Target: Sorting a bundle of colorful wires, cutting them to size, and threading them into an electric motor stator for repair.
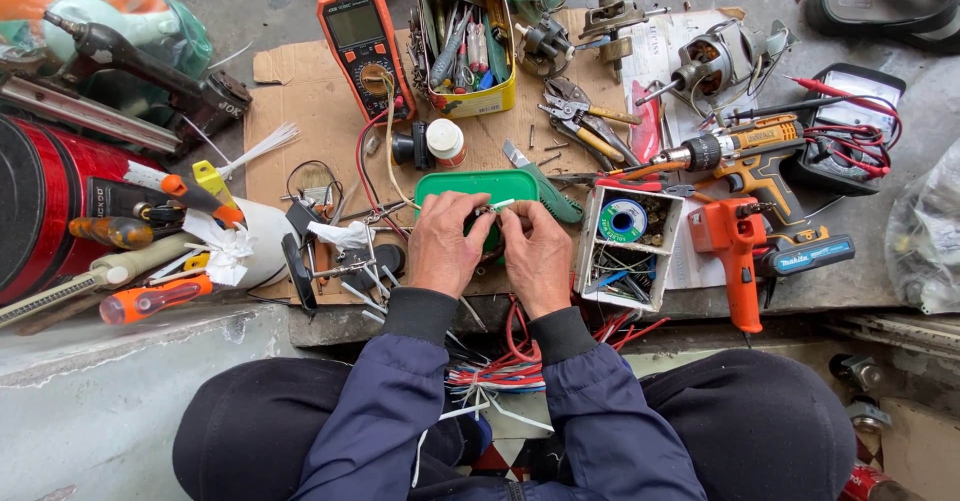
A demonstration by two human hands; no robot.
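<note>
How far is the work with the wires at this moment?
Done: tools are laid out, the multimeter is wired up, and the solder reel is at hand. In hand: the left hand and right hand pinch a small part with a white sleeve over the green lid. Left: probably the loose wire bundle below.

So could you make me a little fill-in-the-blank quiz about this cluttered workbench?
1. Both hands, left hand and right hand, meet above a ____ plastic lid.
2. The multimeter has an ____ casing.
3. The yellow tin is full of ____.
4. The solder spool lies in a ____ box.

Missing words: green; orange; tools; white
</note>
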